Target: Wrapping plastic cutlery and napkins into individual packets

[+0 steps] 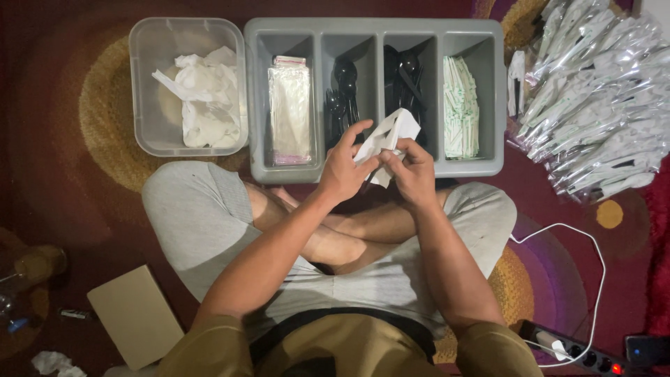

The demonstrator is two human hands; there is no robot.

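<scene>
Home floor: patterned carpet [84,105], power strip [579,356], person sitting cross-legged.

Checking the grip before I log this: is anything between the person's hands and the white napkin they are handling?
Nothing visible does. The left hand and right hand both hold the white napkin directly, above the grey tray.

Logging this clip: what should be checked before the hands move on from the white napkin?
1. Both hands on the white napkin: left hand and right hand pinch it. Ok.
2. Napkin fully folded: cannot tell.
3. Grey divided tray within reach, right before the knees: ok.
4. Black cutlery stocked: ok.
5. Clear bags stocked: ok.
6. Clear tub holds more napkins: ok.
</scene>
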